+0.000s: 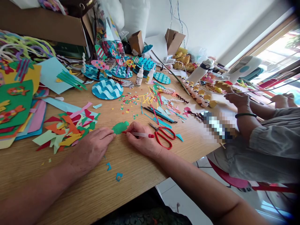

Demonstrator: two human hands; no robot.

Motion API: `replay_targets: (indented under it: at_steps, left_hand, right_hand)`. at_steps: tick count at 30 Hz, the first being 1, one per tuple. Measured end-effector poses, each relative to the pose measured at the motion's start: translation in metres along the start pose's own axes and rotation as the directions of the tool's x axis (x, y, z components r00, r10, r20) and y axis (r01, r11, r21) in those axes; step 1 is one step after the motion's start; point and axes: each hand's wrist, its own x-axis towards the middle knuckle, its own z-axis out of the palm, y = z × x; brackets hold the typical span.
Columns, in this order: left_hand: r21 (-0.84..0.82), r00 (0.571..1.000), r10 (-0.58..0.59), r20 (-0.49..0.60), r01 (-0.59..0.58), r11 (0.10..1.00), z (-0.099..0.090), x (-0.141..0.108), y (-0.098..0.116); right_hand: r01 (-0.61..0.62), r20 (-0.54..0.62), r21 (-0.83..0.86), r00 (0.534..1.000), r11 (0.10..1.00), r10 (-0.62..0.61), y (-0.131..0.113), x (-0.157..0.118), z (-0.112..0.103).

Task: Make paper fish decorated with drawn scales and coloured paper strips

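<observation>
Both hands rest on the wooden table. Left hand: palm down, fingers loosely spread and flat, fingertips touching the edge of a green paper cut-out that lies on the table between the two hands. Right hand: fingers closed around a red-tipped pen, its point at the cut-out's right edge. Just right of that hand lie red-handled scissors, blades toward the cut-out; beyond them, several pencils and scattered confetti-like scraps. Left of the left hand: a heap of coloured paper offcuts and stacked felt sheets. Farther back: blue wave-patterned discs, two glue bottles, cardboard boxes. At right, another person's hand, wearing a dark wristband, rests on the table edge, well apart from the cut-out.
</observation>
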Motion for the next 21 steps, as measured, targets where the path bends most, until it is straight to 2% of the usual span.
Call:
replay_targets:
  at_steps: [10,21]
  left_hand:
    - [-0.034,0.999,-0.04,0.021,0.041,0.999,0.0024,-0.0019,-0.0014]
    - [-0.007,1.0,-0.002,-0.001,0.002,1.0,0.0004,-0.0003,-0.0017]
  right_hand:
    - [-0.023,-0.024,-0.027,0.999,0.999,0.023,0.0008,0.0009,0.0002]
    - [0.002,-0.022,-0.037,1.0,0.999,-0.002,0.0011,-0.0002,-0.0015]
